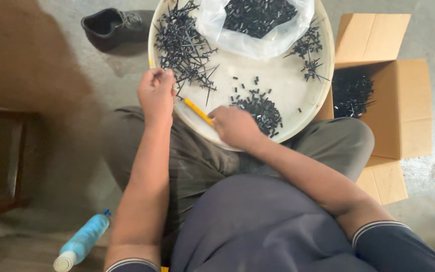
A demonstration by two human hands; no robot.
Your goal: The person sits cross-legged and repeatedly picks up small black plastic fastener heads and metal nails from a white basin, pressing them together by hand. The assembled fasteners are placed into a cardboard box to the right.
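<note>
Tray: we kept the round white tray (298,108) on our lap, centre frame, for reach.
Left hand (156,95): pinched narrow on black nails (185,48), upper left.
Right hand (235,126): closed on yellow tool (197,111) beside small black pieces (263,108).

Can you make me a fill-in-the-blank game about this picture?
1. The round white tray rests on the person's ____.
2. The right hand holds a ____ stick.
3. The cardboard box beside the tray stands ____.
4. On the floor lies a light ____ bottle.

Missing words: lap; yellow; open; blue
</note>
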